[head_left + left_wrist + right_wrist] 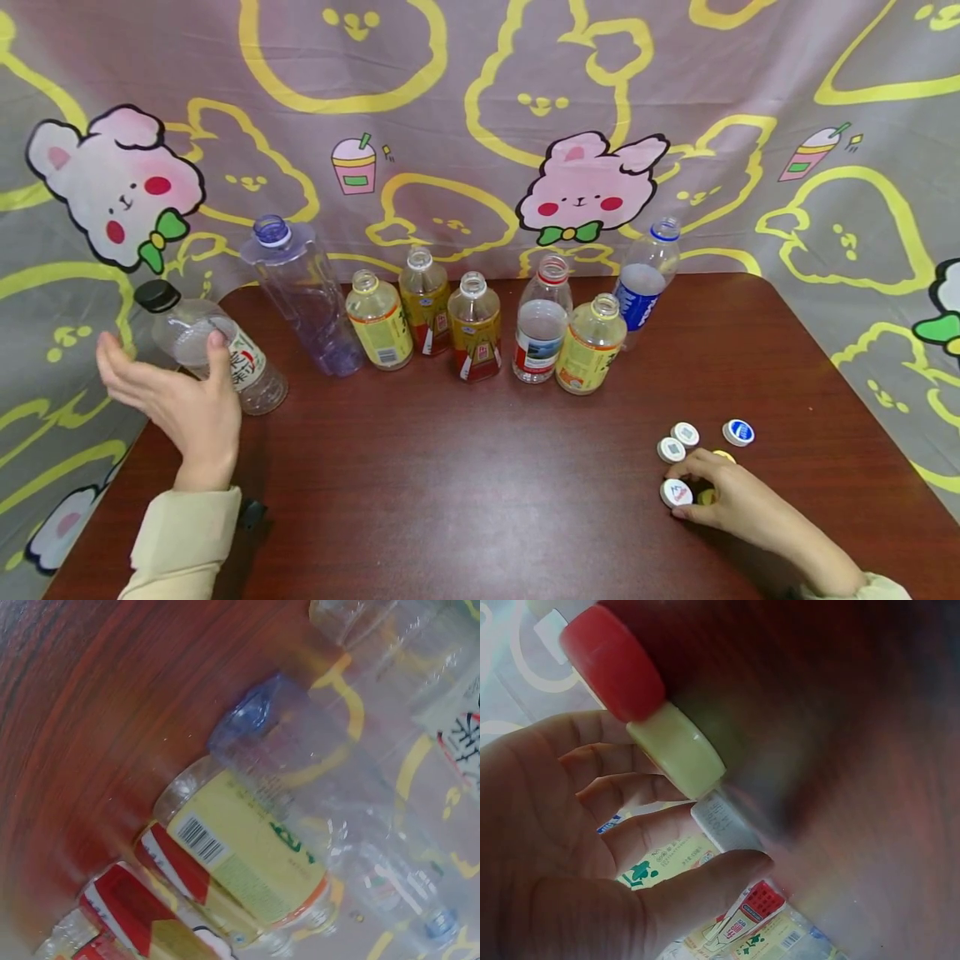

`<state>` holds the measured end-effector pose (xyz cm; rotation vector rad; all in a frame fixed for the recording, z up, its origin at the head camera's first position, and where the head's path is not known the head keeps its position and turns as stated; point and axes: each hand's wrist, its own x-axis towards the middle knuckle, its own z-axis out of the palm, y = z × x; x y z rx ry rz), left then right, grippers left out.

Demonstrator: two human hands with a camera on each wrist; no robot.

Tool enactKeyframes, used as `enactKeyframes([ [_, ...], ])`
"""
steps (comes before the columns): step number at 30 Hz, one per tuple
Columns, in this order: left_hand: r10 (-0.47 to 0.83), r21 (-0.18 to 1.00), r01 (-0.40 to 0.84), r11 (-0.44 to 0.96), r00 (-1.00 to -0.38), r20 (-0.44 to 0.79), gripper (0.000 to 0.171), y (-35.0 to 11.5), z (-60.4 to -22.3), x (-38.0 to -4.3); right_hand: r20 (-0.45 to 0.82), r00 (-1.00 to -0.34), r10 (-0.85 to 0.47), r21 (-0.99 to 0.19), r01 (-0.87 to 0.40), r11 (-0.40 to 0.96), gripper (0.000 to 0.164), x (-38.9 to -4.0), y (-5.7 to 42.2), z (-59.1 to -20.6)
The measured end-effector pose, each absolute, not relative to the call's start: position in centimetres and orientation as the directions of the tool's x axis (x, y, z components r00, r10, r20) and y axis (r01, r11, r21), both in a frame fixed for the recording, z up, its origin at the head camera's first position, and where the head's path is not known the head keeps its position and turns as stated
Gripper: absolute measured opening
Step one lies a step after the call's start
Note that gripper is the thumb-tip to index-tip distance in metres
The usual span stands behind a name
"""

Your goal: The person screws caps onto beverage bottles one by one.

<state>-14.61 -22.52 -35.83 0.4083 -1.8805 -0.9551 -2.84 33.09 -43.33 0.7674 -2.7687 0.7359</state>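
Standing by the dark wooden table (465, 475), I note the right hand (723, 490) at the lower right of the head view, palm turned toward the surface. Its thumb and forefinger pinch the rim of a white cap with red print (677, 492), which sits at the left edge of that hand. Right wrist view: a red cap (613, 664) at upper left and a yellow cap (676, 750) lie in line with the pinched one; the other fingers are bent behind them, contact unclear.

Just above the right hand, two white caps (671, 450) with square codes lie side by side; a blue-topped cap (739, 432) lies to their right.

Left hand (183, 408): left side of the head view, raised, fingers extended, thumb apart, grasping nothing. It overlaps a clear bottle with a black cap (258, 392), which leans to the left in the frame; whether they touch I cannot tell.

Bottles across the middle of the head view, left to right, all uncapped: purple-tinted bottle (300, 283), yellow-labelled bottle (381, 329), two red-and-gold-labelled bottles (475, 333), red-ringed bottle (542, 329), second yellow-labelled bottle (590, 350), blue-labelled bottle (640, 292). Patterned cloth (450, 150) fills the background.
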Motion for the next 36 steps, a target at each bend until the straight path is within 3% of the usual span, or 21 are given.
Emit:
enactKeyframes([
  [4, -0.548, 0.658, 0.274, 0.701, -0.383, 0.743, 0.087, -21.0, -35.5, -14.8, 0.307, -0.851, -0.426, -0.408, -0.523, 0.749, 0.042, -2.9, 33.1, -43.3],
  [7, -0.453, 0.572, 0.33, 0.751, -0.373, 0.81, 0.072, -19.8, -35.4, -15.1, 0.304, -0.86, -0.411, -0.423, -0.508, 0.75, 0.041, -2.9, 33.0, -43.2],
  [13, -0.297, 0.53, 0.368, 0.764, -0.53, 0.795, 0.063, -18.0, -35.4, -16.1, 0.269, -0.888, -0.374, -0.44, -0.459, 0.772, 0.037, -2.7, 32.9, -42.7],
  [19, -0.332, 0.675, 0.247, 0.695, -0.723, 0.606, 0.087, -16.9, -35.2, -17.4, 0.229, -0.916, -0.329, -0.507, -0.401, 0.763, 0.032, -2.4, 32.8, -42.0],
  [22, -0.377, 0.741, 0.147, 0.656, -0.786, 0.489, 0.097, -16.8, -35.2, -18.1, 0.229, -0.926, -0.301, -0.526, -0.378, 0.762, 0.031, -2.4, 32.7, -41.7],
  [28, -0.403, 0.794, 0.017, 0.608, -0.855, 0.327, 0.107, -16.9, -35.1, -19.1, 0.261, -0.93, -0.257, -0.504, -0.359, 0.786, 0.033, -2.4, 32.5, -41.2],
  [36, -0.41, 0.832, -0.031, 0.554, -0.88, 0.24, 0.11, -16.9, -34.8, -19.6, 0.337, -0.921, -0.196, -0.454, -0.341, 0.823, 0.038, -2.3, 32.3, -40.7],
])
